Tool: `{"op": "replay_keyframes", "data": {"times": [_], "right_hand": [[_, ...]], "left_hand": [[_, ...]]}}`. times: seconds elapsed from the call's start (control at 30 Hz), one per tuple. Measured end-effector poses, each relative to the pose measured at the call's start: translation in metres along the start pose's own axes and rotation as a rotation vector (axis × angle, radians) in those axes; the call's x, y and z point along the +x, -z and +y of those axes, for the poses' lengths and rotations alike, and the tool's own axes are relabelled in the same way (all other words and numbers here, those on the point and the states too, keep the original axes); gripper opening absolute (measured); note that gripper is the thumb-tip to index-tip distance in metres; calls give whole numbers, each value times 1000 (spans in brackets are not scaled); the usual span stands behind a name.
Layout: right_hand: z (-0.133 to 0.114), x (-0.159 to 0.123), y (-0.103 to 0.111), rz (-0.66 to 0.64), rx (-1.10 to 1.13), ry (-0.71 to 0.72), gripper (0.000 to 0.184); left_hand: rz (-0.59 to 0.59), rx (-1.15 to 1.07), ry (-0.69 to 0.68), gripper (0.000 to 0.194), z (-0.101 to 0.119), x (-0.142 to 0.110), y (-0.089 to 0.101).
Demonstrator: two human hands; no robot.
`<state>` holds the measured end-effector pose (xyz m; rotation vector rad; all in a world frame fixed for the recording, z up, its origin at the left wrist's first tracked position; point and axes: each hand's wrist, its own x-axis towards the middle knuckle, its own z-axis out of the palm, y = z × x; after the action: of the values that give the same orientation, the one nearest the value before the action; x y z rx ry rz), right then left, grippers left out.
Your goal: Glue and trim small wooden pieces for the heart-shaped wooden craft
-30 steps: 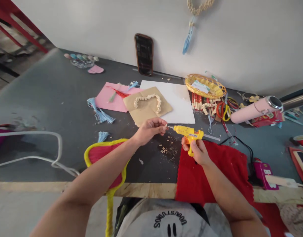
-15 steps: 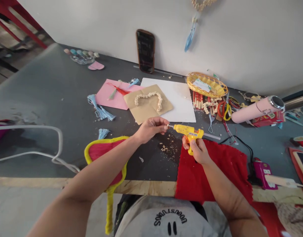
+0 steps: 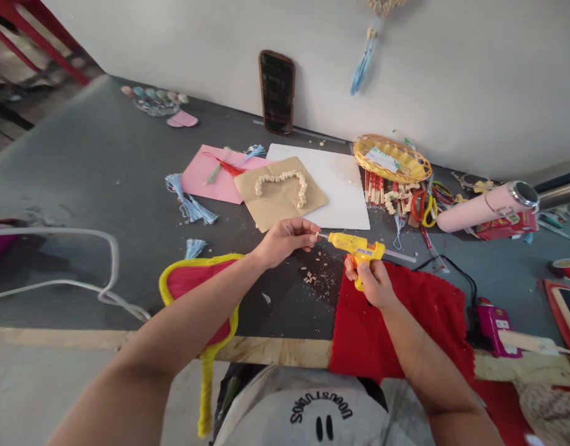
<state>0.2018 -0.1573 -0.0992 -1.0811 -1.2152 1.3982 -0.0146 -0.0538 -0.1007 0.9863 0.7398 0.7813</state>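
Observation:
My right hand [image 3: 374,282] grips a yellow glue gun [image 3: 357,247] by its handle, nozzle pointing left. My left hand [image 3: 285,240] pinches a tiny pale piece [image 3: 317,235] right at the nozzle tip. Both hover over the dark table [image 3: 103,179], above scattered pale crumbs [image 3: 313,277]. Behind them, an arch of small pale beads [image 3: 282,183] lies on brown paper [image 3: 279,199], beside a white sheet [image 3: 334,186].
A red cloth [image 3: 406,328] lies under my right arm, a red and yellow fan-shaped piece [image 3: 196,291] under my left. A yellow basket [image 3: 390,160], scissors [image 3: 422,207], pink roll [image 3: 484,207], pink paper [image 3: 208,176], blue tassels [image 3: 189,207], a phone [image 3: 276,91] and a white cable [image 3: 71,285] surround them.
Both hands stay together at the glue gun's nozzle; the view has tilted slightly, shifting everything a little upward and right.

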Motion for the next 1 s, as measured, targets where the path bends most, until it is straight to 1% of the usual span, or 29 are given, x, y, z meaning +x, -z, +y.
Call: {"op": "replay_keyframes", "data": {"times": [0.3,0.53,0.73,0.87,1.0], "right_hand": [[1,-1,1,-22,24,-1,30],[6,0,4,-26,-6,0,33],[4,0,2,9,26,-13,34],[4,1,0,60,150,-18,30],[0,7,2,213,215,-30,28]], "left_hand": [[8,-9,-13,28,1,0,-1],[7,-10,-22,29,0,1,0],[22,-10,-24,30,-1,1,-1],[46,-33,-33,28,0,0,0],[83,-80,-50,28,1,1,0]]}}
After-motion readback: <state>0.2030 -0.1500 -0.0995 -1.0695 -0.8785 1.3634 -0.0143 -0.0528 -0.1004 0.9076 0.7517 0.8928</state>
